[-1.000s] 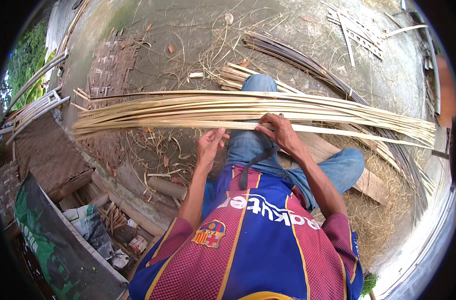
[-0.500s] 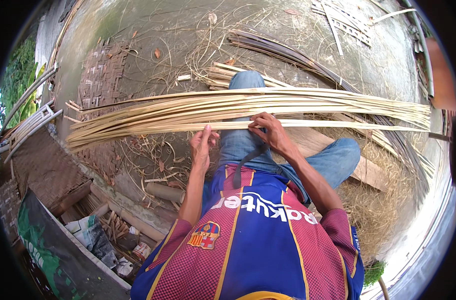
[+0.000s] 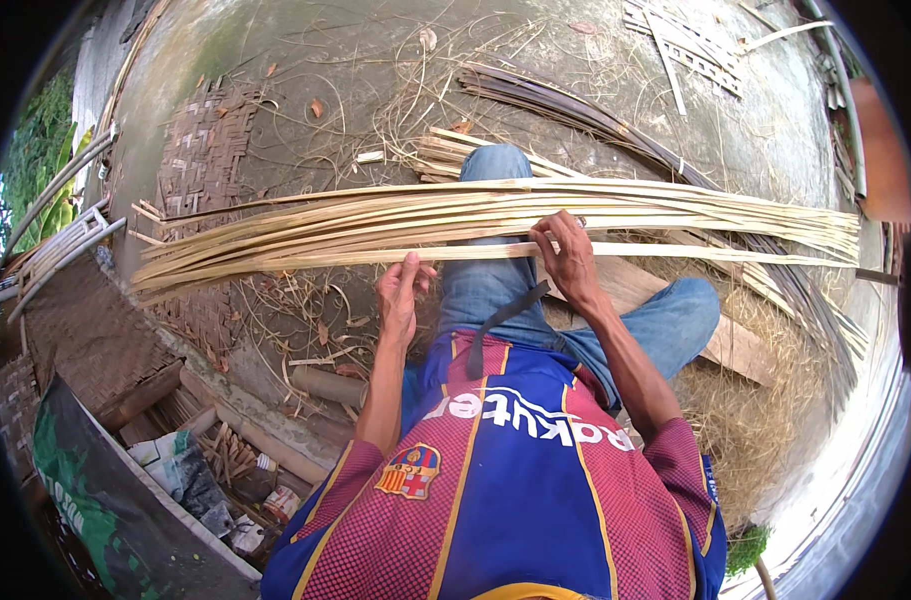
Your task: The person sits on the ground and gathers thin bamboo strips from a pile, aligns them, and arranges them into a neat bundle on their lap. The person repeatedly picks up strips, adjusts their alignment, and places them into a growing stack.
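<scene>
A long bundle of pale bamboo strips [image 3: 325, 222] lies across my raised knee, stretching from far left to far right. One strip [image 3: 475, 253] is set a little apart along the bundle's near side. My left hand [image 3: 399, 296] pinches this strip left of the knee, its thumb tip at the lower edge and the other fingers curled. Right of the knee, my right hand [image 3: 568, 258] grips the same strip between thumb and bent fingers, the knuckles overlapping the bundle. A dark strap [image 3: 505, 318] rests over my thigh below the strips.
Dark strips [image 3: 595, 118] and more pale strips [image 3: 445, 152] lie on the floor beyond my knee. A woven mat [image 3: 207, 150] is at the left. A wooden plank [image 3: 740, 350] and fine shavings [image 3: 730, 430] lie on the right. Bamboo poles [image 3: 260, 445] edge the lower left.
My right hand has slid rightward along the near strip, which now sits slightly farther from the bundle there. My left hand has stayed nearly in place.
</scene>
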`<act>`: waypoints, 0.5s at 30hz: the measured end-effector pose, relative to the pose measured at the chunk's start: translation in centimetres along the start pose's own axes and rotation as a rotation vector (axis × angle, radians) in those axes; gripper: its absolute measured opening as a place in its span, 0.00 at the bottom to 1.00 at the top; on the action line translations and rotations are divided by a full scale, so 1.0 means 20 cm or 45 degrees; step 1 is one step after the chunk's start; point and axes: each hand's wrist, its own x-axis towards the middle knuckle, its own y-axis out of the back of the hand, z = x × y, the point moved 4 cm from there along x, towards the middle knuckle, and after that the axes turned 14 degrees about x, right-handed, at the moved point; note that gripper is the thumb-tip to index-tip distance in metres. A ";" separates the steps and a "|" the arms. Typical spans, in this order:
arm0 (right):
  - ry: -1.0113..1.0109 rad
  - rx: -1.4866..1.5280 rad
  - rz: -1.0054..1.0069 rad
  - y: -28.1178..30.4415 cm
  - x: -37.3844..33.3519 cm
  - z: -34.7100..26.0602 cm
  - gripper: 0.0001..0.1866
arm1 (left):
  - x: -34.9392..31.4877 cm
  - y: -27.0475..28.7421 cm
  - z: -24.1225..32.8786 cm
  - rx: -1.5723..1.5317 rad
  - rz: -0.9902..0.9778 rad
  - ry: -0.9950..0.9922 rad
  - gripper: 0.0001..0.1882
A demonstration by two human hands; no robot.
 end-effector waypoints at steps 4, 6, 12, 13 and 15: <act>0.092 -0.213 0.422 0.26 0.22 0.01 0.05 | 0.00 0.01 -0.01 0.112 0.032 0.030 0.21; 0.197 -0.185 0.442 0.25 0.32 -0.02 0.07 | 0.00 0.04 -0.05 0.235 -0.025 0.149 0.23; 0.103 -0.068 -0.103 -0.24 0.41 -0.05 0.13 | -0.05 0.06 0.21 0.333 -0.308 0.130 0.23; 0.076 -0.093 -0.170 -0.31 0.42 -0.06 0.14 | -0.04 0.07 0.27 0.285 -0.277 0.086 0.23; 0.220 -0.153 -0.160 -0.40 0.43 -0.09 0.09 | -0.01 0.14 0.37 0.282 -0.061 -0.007 0.21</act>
